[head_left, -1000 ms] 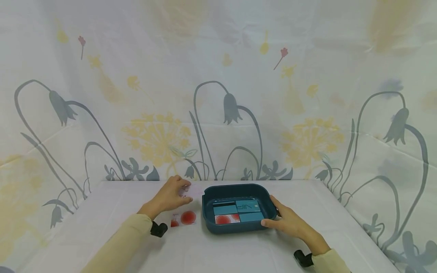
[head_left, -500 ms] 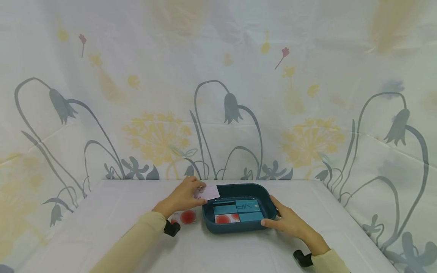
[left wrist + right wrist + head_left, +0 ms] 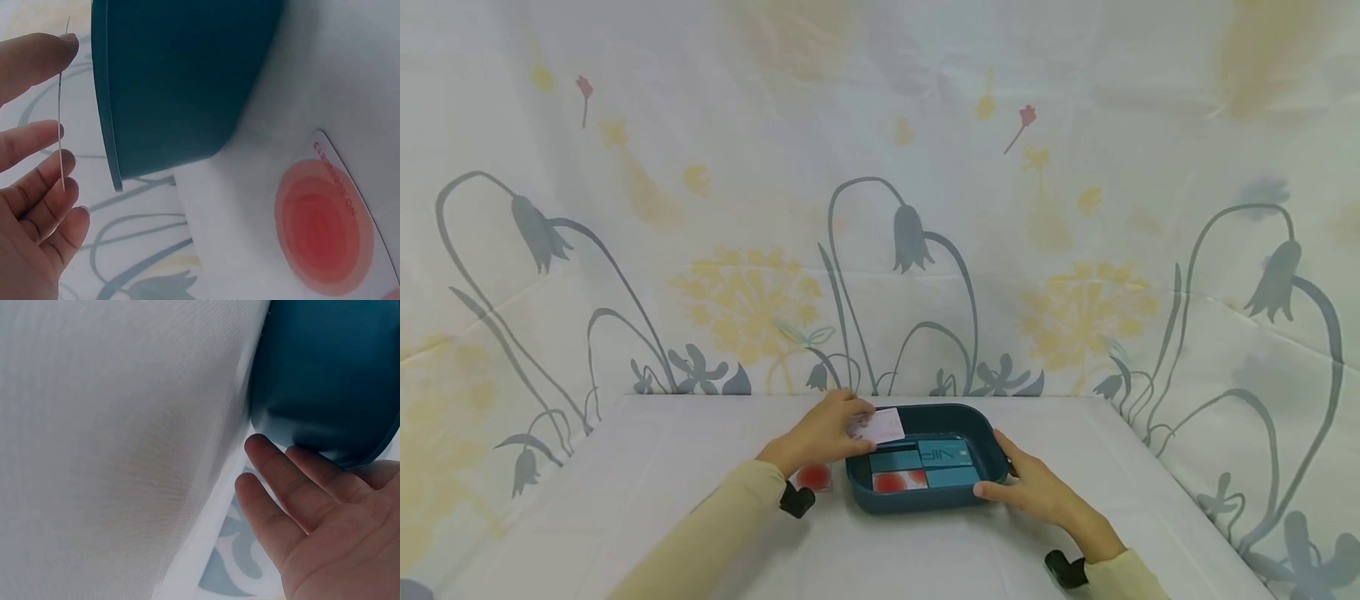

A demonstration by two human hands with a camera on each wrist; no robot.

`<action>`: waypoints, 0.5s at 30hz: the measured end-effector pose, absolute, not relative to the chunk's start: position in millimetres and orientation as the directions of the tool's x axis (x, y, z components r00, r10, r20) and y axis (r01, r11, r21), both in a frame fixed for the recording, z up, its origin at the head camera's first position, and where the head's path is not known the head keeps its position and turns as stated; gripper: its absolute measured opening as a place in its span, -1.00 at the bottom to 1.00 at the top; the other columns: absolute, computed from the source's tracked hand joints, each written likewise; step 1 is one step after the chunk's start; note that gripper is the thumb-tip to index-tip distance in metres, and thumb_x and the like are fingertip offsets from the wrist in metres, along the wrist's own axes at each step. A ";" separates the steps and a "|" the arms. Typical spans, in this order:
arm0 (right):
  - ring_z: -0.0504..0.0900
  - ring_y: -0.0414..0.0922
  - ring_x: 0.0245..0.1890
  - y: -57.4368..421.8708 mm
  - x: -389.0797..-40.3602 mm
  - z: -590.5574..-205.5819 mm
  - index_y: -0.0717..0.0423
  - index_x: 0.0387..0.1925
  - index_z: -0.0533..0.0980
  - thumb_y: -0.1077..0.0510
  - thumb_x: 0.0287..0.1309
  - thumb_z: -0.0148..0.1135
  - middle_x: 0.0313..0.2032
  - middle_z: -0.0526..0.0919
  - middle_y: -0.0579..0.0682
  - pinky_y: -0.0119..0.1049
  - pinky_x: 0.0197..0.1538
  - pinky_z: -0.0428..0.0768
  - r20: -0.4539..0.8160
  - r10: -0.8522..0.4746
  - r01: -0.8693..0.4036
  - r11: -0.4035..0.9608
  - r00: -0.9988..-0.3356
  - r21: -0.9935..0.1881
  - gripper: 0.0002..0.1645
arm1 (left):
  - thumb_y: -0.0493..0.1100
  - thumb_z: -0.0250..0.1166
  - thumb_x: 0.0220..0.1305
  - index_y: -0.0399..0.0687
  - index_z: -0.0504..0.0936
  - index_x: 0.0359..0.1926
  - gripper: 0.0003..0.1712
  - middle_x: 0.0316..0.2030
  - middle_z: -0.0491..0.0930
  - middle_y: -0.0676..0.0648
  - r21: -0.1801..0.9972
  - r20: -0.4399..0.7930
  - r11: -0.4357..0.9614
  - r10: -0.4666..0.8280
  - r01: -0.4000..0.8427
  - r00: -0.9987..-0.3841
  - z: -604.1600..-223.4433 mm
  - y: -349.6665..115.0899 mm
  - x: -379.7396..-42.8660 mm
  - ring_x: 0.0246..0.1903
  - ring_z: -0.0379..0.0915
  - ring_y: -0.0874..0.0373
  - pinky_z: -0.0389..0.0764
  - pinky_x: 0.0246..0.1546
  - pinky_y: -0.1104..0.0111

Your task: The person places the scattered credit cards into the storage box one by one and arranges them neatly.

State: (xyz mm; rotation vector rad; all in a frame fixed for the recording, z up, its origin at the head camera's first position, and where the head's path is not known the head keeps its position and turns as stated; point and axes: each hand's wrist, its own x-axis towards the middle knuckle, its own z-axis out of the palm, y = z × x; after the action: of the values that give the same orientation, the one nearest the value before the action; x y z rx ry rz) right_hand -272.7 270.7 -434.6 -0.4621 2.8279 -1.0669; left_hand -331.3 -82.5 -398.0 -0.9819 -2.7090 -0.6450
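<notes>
My left hand (image 3: 827, 429) pinches a pale pink card (image 3: 886, 426) between thumb and fingers, above the left end of a dark teal tray (image 3: 917, 502). In the left wrist view, that card (image 3: 60, 106) is seen edge-on beside the tray's rim. Several cards lie flat inside: a blue one with dark lettering (image 3: 945, 452), a blue one with a black stripe (image 3: 895, 460), a plain blue one (image 3: 952, 477) and a white one with red circles (image 3: 895, 482). At the tray's right end, my right hand (image 3: 1037, 490) holds the corner, thumb at the front rim and fingers along the outer wall.
A white card with a red circle (image 3: 815, 477) lies on the white-covered table (image 3: 895, 554) left of the tray, partly hidden by the left wrist. A flower-patterned curtain (image 3: 880, 250) hangs behind the table.
My left hand has carried the pink card rightward from beside the tray to over its left end. The right hand and tray have stayed in place.
</notes>
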 end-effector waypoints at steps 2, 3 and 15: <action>0.34 0.25 0.24 270.8 -273.5 -435.0 0.22 0.48 -0.15 -0.24 0.07 0.29 0.38 0.11 0.34 0.17 0.20 0.32 0.030 -0.309 -0.252 0.712 -0.951 -0.655 0.22 | 0.10 0.42 0.03 -0.02 0.60 0.07 -0.42 -0.14 0.43 -0.01 0.335 0.303 0.690 0.566 0.642 -0.767 -396.4 -79.4 -330.9 -0.13 0.30 0.13 0.45 -0.06 0.23; 0.35 0.25 0.24 270.9 -273.8 -435.2 0.22 0.48 -0.15 -0.24 0.07 0.29 0.38 0.11 0.34 0.17 0.20 0.32 0.029 -0.310 -0.252 0.713 -0.950 -0.654 0.22 | 0.10 0.42 0.04 -0.02 0.59 0.07 -0.42 -0.13 0.43 -0.01 0.334 0.299 0.689 0.569 0.643 -0.766 -395.5 -78.0 -330.6 -0.12 0.30 0.13 0.45 -0.05 0.23; 0.34 0.25 0.24 270.9 -273.3 -434.5 0.23 0.47 -0.13 -0.25 0.06 0.29 0.37 0.13 0.34 0.17 0.19 0.32 0.025 -0.305 -0.247 0.718 -0.952 -0.651 0.21 | 0.13 0.42 0.06 0.02 0.58 0.10 -0.41 -0.13 0.41 0.00 0.323 0.236 0.691 0.603 0.647 -0.762 -386.2 -63.6 -331.8 -0.16 0.27 0.15 0.45 -0.11 0.27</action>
State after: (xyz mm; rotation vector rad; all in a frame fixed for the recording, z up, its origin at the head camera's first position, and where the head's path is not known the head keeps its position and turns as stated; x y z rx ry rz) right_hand -273.3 270.9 -434.5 -0.4557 2.8329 -1.0552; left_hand -331.8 -63.6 -386.2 -1.0333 -2.7853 -0.5974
